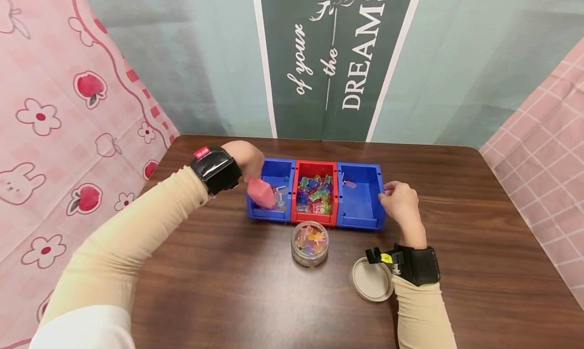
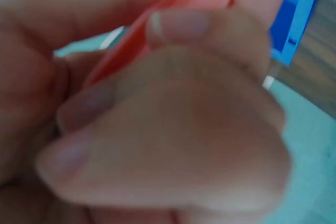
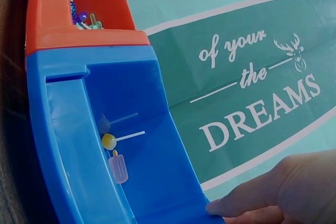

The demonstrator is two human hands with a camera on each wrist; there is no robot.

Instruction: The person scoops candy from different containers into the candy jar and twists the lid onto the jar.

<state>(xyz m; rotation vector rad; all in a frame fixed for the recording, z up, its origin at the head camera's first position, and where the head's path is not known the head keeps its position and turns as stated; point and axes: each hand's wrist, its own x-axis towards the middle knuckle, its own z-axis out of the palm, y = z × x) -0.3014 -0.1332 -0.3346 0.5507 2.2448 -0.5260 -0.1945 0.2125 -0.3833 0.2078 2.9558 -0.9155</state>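
My left hand holds a pink cup-like piece tilted over the left blue bin. In the left wrist view, bent fingers pinch this thin-walled piece; its full shape is hidden. Small clear and coloured charms lie in that bin. My right hand grips the right side of the right blue bin, a fingertip at its rim in the right wrist view. That bin contains a yellow lollipop charm and a pale pink popsicle charm.
Between the blue bins sits a red bin with many colourful charms. A clear jar of charms stands in front of it. A round lid lies near my right wrist on the brown table. A printed curtain hangs behind.
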